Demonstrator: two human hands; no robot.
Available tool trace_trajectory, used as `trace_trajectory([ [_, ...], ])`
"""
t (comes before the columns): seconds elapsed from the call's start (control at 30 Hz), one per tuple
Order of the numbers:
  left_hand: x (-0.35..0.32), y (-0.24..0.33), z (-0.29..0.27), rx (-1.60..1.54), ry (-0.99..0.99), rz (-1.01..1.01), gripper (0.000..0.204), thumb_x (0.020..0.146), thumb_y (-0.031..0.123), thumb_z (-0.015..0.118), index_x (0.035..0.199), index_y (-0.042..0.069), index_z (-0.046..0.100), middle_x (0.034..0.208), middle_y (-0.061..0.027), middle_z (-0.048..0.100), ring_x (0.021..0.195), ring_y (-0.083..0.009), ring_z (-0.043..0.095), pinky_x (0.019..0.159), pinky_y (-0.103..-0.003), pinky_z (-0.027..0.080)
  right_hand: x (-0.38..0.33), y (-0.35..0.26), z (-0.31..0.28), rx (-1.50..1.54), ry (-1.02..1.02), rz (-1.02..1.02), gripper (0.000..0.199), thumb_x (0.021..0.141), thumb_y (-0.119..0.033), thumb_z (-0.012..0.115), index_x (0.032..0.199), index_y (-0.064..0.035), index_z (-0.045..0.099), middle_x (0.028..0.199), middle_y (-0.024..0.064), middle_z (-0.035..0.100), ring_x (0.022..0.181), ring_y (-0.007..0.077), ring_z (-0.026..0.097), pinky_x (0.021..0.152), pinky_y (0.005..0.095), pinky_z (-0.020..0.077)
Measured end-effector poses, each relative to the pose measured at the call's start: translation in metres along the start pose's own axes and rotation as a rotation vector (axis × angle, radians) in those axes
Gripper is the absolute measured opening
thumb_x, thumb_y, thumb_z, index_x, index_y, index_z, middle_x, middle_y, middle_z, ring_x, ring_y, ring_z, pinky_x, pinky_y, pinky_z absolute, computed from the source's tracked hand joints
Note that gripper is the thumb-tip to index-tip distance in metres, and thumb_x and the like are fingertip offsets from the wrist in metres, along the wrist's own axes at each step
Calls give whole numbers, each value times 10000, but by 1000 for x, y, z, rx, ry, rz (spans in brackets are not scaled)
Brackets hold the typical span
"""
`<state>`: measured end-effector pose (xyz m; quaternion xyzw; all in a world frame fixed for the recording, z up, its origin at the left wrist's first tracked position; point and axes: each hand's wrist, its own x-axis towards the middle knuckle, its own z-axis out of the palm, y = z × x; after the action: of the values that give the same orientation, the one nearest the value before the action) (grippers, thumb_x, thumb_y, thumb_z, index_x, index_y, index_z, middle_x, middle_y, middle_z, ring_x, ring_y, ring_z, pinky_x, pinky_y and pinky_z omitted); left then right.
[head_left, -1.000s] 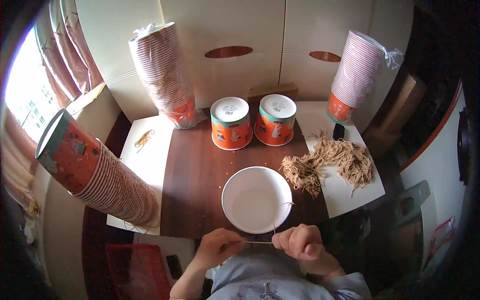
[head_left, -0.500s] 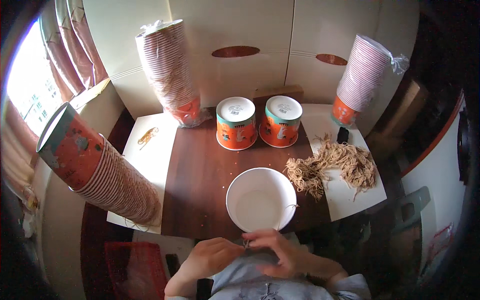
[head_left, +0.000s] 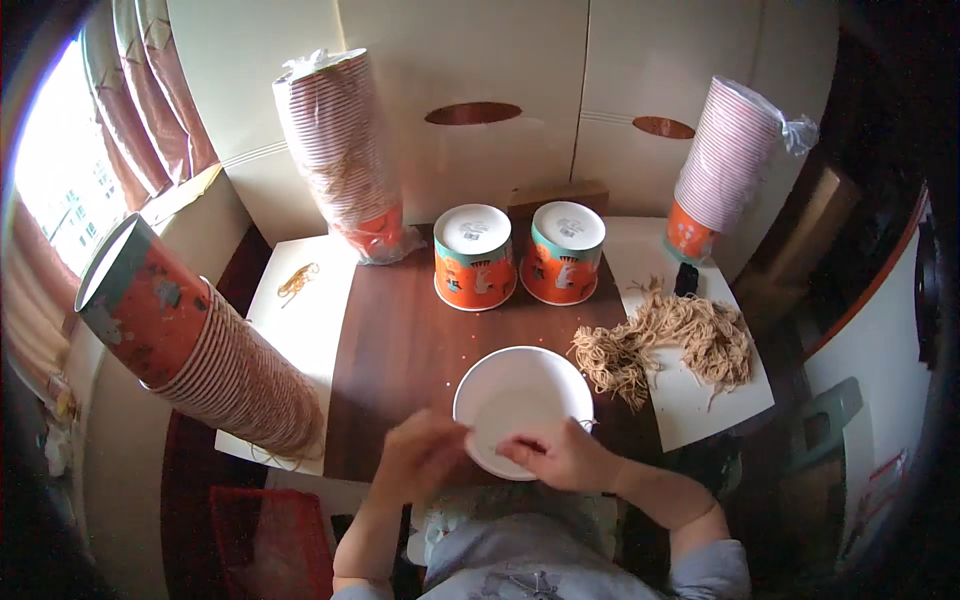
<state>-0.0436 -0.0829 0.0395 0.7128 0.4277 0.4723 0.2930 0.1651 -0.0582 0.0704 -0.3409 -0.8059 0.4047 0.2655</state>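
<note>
A white-lined paper bucket (head_left: pixel 520 385) stands mouth up at the table's near edge. A thin bit of twine (head_left: pixel 588 424) shows at its right rim. In front of the bucket's near left rim is my left hand (head_left: pixel 425 455), smeared by motion, its fingers hard to make out. Over the near right part of the mouth, my right hand (head_left: pixel 560 455) has thumb and fingers pinched together. Whatever lies in that pinch, if anything, is too small to tell.
Two upturned orange paper buckets (head_left: pixel 474 270) stand behind. Tall bucket stacks rise at the left (head_left: pixel 240 370), far left (head_left: pixel 340 150) and far right (head_left: pixel 725 160). A tan twine heap (head_left: pixel 715 345) lies at the right, beside a black object (head_left: pixel 687 279). A few strands (head_left: pixel 298 283) lie on the left white board.
Both hands have moved up and away from my body, to the bucket's near rim. They are now apart from each other. The view has shifted slightly.
</note>
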Motion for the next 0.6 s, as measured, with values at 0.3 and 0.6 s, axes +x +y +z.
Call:
trace_trajectory([
  [0.3, 12, -63, 33, -282, 155, -364, 178, 828, 7, 475, 974, -16, 573, 827, -33, 602, 750, -73, 539, 670, -196, 436, 65, 49, 4, -200, -71, 44, 182, 769, -198, 533, 837, -52, 619, 706, 115, 616, 667, 236, 606, 622, 324, 466],
  [0.6, 12, -55, 34, -351, 179, -457, 171, 825, 11, 487, 965, -17, 581, 781, -10, 589, 673, -44, 509, 590, -174, 414, 73, 67, 10, -139, -42, 94, 180, 736, -216, 524, 798, -78, 622, 698, 121, 609, 647, 267, 599, 613, 376, 469],
])
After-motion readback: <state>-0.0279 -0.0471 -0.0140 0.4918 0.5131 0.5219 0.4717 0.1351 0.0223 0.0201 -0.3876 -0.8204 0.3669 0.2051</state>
